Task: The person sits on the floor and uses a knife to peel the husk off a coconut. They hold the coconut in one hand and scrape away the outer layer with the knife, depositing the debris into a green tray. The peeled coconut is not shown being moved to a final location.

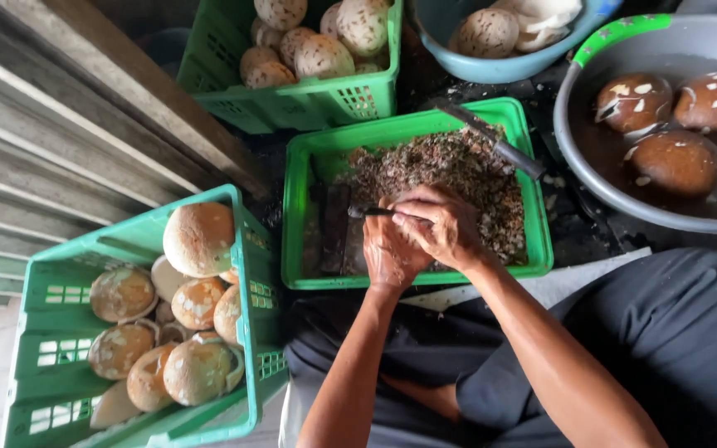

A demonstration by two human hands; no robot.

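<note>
— Holding what, there?
— Both closed over the green tray of brown peelings; my right hand grips a dark-handled blade, my left hand curls around something hidden.
— And the coconuts?
— Peeled coconuts fill the left crate; a knife lies across the tray.

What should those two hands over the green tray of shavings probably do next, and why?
Probably draw the small blade another short stroke across whatever the left hand cups; that piece is hidden. The right hand grips the blade's handle, both hands sit close together over the green tray, and brown shavings already fill it, so falling scrapings would land there.
</note>
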